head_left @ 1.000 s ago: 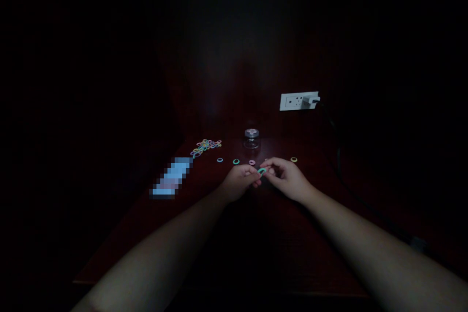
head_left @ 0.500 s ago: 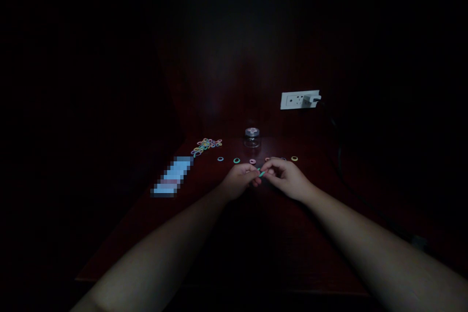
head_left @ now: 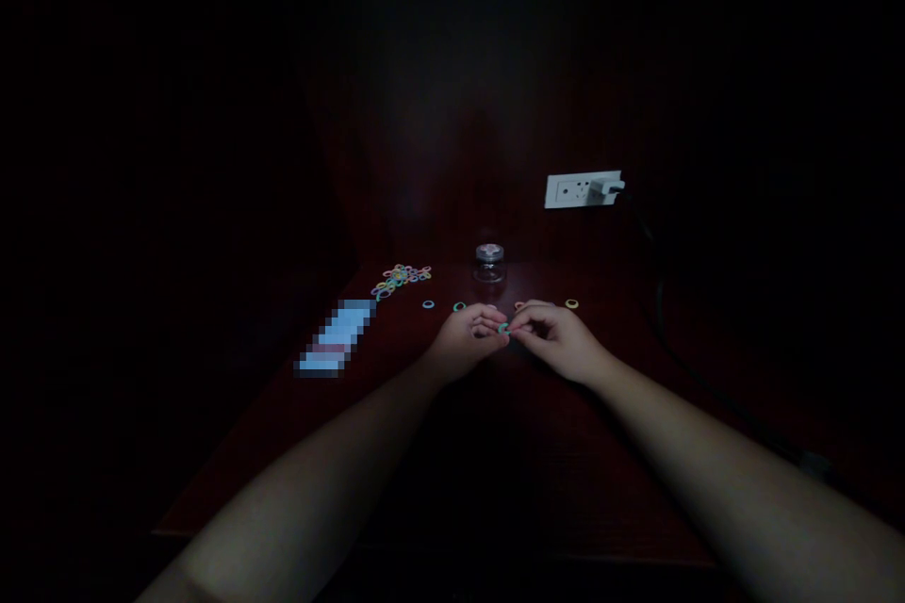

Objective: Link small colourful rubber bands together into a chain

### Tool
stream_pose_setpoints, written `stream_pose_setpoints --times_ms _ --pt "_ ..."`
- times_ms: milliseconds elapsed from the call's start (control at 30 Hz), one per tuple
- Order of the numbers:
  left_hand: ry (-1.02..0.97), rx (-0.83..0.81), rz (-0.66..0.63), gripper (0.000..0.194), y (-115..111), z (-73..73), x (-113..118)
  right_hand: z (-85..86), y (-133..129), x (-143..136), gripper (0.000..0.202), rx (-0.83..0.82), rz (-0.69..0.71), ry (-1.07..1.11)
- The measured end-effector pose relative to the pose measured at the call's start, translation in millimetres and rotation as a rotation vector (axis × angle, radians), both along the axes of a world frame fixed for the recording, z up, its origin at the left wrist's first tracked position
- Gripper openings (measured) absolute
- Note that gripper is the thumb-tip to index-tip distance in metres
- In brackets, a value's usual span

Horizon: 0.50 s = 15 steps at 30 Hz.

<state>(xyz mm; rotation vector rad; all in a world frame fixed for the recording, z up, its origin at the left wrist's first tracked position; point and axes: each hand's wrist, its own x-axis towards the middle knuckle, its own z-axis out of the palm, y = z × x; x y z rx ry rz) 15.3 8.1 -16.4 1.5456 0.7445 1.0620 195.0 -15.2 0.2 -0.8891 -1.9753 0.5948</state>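
A small green band (head_left: pixel 503 329) is between my two hands above the dark red table (head_left: pixel 424 424). My left hand (head_left: pixel 468 339) pinches its left side with thumb and fingertips. On its right side, the thumb and forefinger of my right hand (head_left: pixel 558 339) are closed on it. Just beyond my hands lies a row of small rings: a blue one (head_left: pixel 428 304), a green one (head_left: pixel 459 307), a yellow one (head_left: pixel 572 303) and others partly hidden by my fingers.
A heap of coloured rings (head_left: pixel 400 279) lies at the back left, with a pixelated bright rectangle (head_left: pixel 337 337) nearer me. A lidded clear jar (head_left: pixel 489 262) stands at the back. The wall socket (head_left: pixel 584 189) holds a plug with a dark cable (head_left: pixel 665 339).
The fingers of my left hand have spread a little and moved around the green band, which has turned between my fingertips. My left hand now covers more of the pink ring behind it.
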Motion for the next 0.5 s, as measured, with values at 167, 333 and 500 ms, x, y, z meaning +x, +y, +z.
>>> stream_pose_setpoints --times_ms 167,333,500 --pt "0.015 0.059 0.074 0.025 -1.0 1.5 0.5 -0.6 0.9 1.2 0.009 0.018 -0.028 0.005" --pt "0.031 0.012 0.054 0.027 -1.8 2.2 0.5 -0.6 0.5 0.9 0.007 0.025 -0.044 0.016" --pt "0.120 0.025 0.002 0.028 -5.2 4.5 0.3 -2.0 0.2 -0.7 0.008 -0.039 -0.047 0.055"
